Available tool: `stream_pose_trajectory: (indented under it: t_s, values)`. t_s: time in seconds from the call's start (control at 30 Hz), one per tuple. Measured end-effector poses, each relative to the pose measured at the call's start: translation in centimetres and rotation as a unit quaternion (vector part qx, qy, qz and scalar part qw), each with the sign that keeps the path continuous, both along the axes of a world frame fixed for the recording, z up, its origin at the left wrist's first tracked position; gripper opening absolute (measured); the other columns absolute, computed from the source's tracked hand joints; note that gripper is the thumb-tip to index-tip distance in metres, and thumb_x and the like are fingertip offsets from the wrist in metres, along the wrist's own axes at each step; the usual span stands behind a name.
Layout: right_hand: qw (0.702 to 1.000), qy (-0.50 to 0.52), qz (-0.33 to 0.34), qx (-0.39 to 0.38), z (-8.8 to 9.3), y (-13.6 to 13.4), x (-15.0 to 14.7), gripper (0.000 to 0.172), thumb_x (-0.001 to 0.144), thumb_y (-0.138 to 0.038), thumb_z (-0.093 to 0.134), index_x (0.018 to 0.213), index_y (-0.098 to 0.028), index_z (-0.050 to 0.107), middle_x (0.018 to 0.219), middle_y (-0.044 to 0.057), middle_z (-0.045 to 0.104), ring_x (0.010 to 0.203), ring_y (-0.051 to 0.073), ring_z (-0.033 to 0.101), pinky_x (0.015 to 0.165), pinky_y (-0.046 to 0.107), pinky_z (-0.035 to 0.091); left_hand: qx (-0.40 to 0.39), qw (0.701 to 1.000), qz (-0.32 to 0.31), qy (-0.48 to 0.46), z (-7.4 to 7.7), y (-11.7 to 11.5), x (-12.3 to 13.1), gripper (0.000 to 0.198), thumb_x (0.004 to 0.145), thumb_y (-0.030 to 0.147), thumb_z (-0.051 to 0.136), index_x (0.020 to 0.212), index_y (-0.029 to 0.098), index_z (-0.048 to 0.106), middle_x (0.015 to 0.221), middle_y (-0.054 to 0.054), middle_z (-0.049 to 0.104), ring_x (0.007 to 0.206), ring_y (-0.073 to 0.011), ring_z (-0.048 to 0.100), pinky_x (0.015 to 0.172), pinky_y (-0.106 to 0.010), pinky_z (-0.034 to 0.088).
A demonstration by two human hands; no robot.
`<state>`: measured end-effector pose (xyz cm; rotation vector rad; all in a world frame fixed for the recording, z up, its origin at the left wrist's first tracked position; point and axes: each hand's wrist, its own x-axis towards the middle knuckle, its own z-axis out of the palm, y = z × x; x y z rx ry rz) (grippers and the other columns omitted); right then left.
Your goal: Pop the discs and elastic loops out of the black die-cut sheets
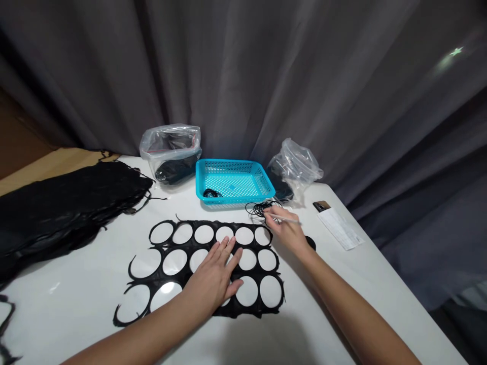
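Observation:
A black rubber sheet (190,260) with rows of round holes lies flat on the white table. My left hand (216,276) rests on it near the middle, fingers spread. My right hand (286,230) is closed around a thin, pale, pen-like stick (283,218), just beyond the sheet's upper right corner. Its fingertips are at a loose pile of thin black rings (259,208), in front of the basket. Whether the stick's tip touches the rings I cannot tell. A dark round piece (311,243) shows partly behind my right wrist.
Behind the sheet stands a blue plastic basket (235,201) with a few black rings (211,193) inside. Clear bags holding black pieces flank it, a left bag (171,152) and a right bag (294,165). Stacked black sheets (64,208) lie left; a phone (321,206) and paper (340,229) lie right.

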<state>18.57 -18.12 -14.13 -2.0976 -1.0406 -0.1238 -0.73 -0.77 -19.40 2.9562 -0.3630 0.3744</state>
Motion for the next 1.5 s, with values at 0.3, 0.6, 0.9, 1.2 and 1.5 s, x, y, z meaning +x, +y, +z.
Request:
stream_pose_trajectory:
  t_s: [0.3,0.6,0.9,1.2,1.5]
  values:
    - [0.902,0.383,-0.037,0.197,-0.4,0.4,-1.3,0.03,0.08,-0.041,0.072,0.07,-0.02,0.053,0.08,0.005,0.069,0.081,0.021,0.065,0.068,0.03,0.048,-0.029,0.998,-0.017,0.053,1.8,-0.1,0.0,0.065,0.092,0.043,0.063,0.15,0.021,0.042,0.155,-0.009,0.042,0.146,-0.0383,0.029,0.115,-0.056,0.032]
    - [0.691,0.659,-0.025,0.297,-0.2,2.6,-1.7,0.033,0.062,-0.023,0.088,0.074,-0.02,0.058,0.089,0.008,0.072,0.101,0.024,0.07,0.062,0.023,0.057,-0.028,0.999,0.013,0.037,4.1,2.8,-1.2,0.059,0.098,0.046,0.055,0.146,0.013,0.046,0.151,-0.014,0.046,0.141,-0.0298,0.04,0.115,-0.046,0.036]
    - [0.895,0.413,0.148,0.08,-1.6,5.7,-6.4,0.017,0.087,-0.03,0.065,0.078,-0.019,0.054,0.099,0.005,0.069,0.1,0.019,0.065,0.09,0.034,0.049,0.043,0.997,0.055,-0.017,1.4,4.0,-3.0,0.063,0.099,0.057,0.047,0.143,0.012,0.052,0.151,-0.012,0.047,0.136,-0.033,0.045,0.107,-0.047,0.04]
    - [0.958,0.245,0.151,-0.003,-1.8,5.7,-6.5,0.013,0.093,-0.021,0.054,0.08,-0.021,0.054,0.093,0.002,0.065,0.092,0.018,0.06,0.085,0.032,0.045,0.058,0.997,0.051,-0.013,1.8,3.8,-3.0,0.063,0.096,0.052,0.056,0.144,0.011,0.051,0.151,-0.011,0.047,0.136,-0.0358,0.044,0.108,-0.048,0.038]
    - [0.962,-0.068,0.252,-0.083,-2.7,5.5,-7.2,0.014,0.097,-0.013,0.045,0.095,-0.019,0.057,0.105,0.012,0.066,0.095,0.024,0.056,0.084,0.038,0.046,0.028,0.997,0.066,-0.015,0.7,3.7,-3.2,0.067,0.094,0.048,0.06,0.15,0.014,0.044,0.158,-0.011,0.036,0.145,-0.0397,0.028,0.113,-0.055,0.032]
